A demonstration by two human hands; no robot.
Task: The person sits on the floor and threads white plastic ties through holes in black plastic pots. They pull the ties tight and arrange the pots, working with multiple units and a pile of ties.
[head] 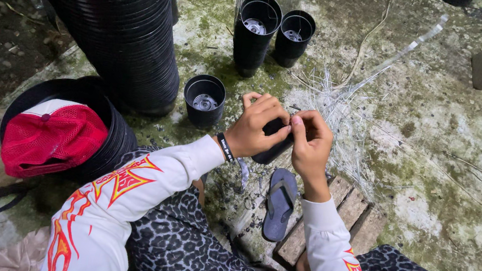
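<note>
Held a small black plastic pot [272, 144] between both hands, above the mossy concrete floor [439, 117] and just beyond a grey sandal [280, 203]. Left hand [257, 128] wrapped around the pot's side, fingers curled shut over the rim; right hand [312, 143] pressed against the other side, thumb and fingertips pinched together at the rim, perhaps on a thin strand, too fine to tell. Mostly hidden behind the fingers, so only the lower wall showed.

Judged light and thin-walled: stiff enough to keep its round shape, yet likely to flex or dent under a hard squeeze. Smooth plastic, so probably a little slippery. Best taken around the wall just below the rim, or with a thumb hooked inside the lip.

Nearby on the floor: another single black pot [204, 99] just left of the hands, two short stacks of the same pots [272, 32] farther off, a tall leaning stack of larger pots [123, 23] toward the far left, a loose heap of pale plastic strips [337, 104] right beside the hands. A red mesh cap [51, 138] lay on a further stack at the near left.
</note>
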